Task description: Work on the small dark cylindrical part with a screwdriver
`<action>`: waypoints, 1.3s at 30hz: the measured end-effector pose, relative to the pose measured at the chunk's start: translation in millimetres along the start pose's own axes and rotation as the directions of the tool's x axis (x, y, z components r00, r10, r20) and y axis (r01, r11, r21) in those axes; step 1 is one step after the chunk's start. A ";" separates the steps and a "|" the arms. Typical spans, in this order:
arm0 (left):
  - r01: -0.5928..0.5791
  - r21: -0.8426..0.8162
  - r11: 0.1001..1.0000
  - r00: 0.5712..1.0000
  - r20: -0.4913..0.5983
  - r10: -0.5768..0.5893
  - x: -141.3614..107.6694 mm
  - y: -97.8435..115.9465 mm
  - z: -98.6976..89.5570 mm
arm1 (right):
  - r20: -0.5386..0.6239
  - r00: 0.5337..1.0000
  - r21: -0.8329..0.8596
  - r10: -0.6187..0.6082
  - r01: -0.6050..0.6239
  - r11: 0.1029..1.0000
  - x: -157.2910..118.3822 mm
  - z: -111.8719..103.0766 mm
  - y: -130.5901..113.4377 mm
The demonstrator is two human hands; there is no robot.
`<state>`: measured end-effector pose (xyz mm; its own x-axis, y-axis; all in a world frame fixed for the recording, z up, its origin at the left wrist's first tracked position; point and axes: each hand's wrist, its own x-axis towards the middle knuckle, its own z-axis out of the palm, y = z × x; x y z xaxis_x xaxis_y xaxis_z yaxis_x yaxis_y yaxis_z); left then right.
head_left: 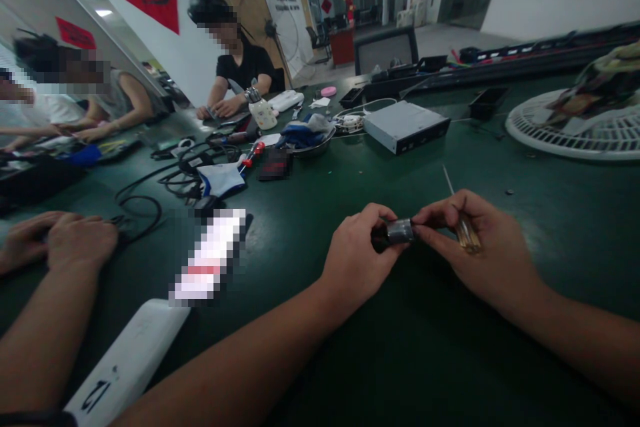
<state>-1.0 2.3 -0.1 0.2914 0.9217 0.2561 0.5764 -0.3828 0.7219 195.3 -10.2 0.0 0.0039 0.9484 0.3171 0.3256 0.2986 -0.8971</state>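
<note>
The 2 arms are bare. The left arm [240,347] comes up from the bottom left, and the right arm [590,327] comes in from the right side. The left hand [357,257] is bent round, with its fingers and thumb closed in a grip. The right hand [485,247] points left, with its thumb and first finger in a pinch and its other fingers curled in. The 2 hands are very near each other.
</note>
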 end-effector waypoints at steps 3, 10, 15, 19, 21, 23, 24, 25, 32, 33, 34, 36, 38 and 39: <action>-0.004 0.009 1.000 1.000 -0.005 0.004 -0.3 0.8 0.0 | 0.003 1.000 -0.003 0.016 -0.016 1.000 0.1 0.0 -0.2; -0.039 0.031 0.999 0.999 -0.014 0.039 -0.6 -0.9 1.7 | 0.009 0.998 0.078 0.058 -0.058 0.995 -0.7 2.5 0.9; -0.052 0.015 0.999 0.999 0.003 0.052 -0.2 0.0 2.0 | 0.017 0.999 0.115 0.034 -0.035 0.993 -2.5 3.7 -0.1; -0.062 -0.001 0.998 0.998 0.001 0.062 -0.3 1.1 1.5 | 0.033 0.999 0.054 0.010 -0.012 0.998 -2.6 2.2 -0.2; -0.078 0.015 0.997 0.997 -0.015 0.078 -0.6 0.6 1.6 | 0.018 1.000 0.032 0.008 -0.008 0.999 -2.2 1.7 -0.3; -0.097 0.035 0.995 0.995 -0.028 0.098 -0.9 -0.1 1.7 | 0.014 1.000 0.029 0.015 -0.016 0.999 -1.7 2.0 -0.9; -0.104 0.043 0.994 0.994 -0.032 0.106 -1.1 -0.4 1.8 | 0.019 1.000 0.032 0.022 -0.023 0.999 -1.5 2.3 -1.3; -0.109 0.046 0.993 0.993 -0.035 0.111 -1.2 -0.5 1.9 | 0.027 0.999 0.037 0.029 -0.030 0.999 -1.4 2.6 -1.8; -0.092 0.074 0.993 0.994 -0.055 0.096 -2.3 0.6 3.0 | 0.005 0.997 0.132 0.074 -0.074 0.988 -1.9 4.3 1.2; -0.074 0.072 0.995 0.995 -0.064 0.079 -2.3 0.3 3.3 | -0.005 0.998 0.169 0.068 -0.066 0.983 -2.1 4.6 2.7; -0.056 0.066 0.996 0.995 -0.074 0.061 -2.1 -0.2 3.5 | -0.017 0.998 0.212 0.057 -0.052 0.976 -2.4 5.0 4.4; -0.020 0.063 0.998 0.994 -0.102 0.027 -1.7 -1.6 3.7 | -0.040 0.999 0.300 0.031 -0.018 0.954 -3.0 5.4 7.3; 0.013 0.077 0.997 0.991 -0.133 -0.002 -1.3 -3.0 3.6 | -0.064 0.998 0.332 0.011 0.010 0.943 -3.7 4.7 9.0; 0.030 0.086 0.996 0.989 -0.146 -0.017 -1.1 -3.5 3.4 | -0.066 0.998 0.324 0.001 0.021 0.946 -4.1 3.7 9.4</action>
<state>-0.6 2.3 -5.0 0.1674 0.9273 0.3348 0.6484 -0.3594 0.6712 194.8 -11.0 -10.9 0.0669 0.9394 0.3363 0.0012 0.3370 -0.9415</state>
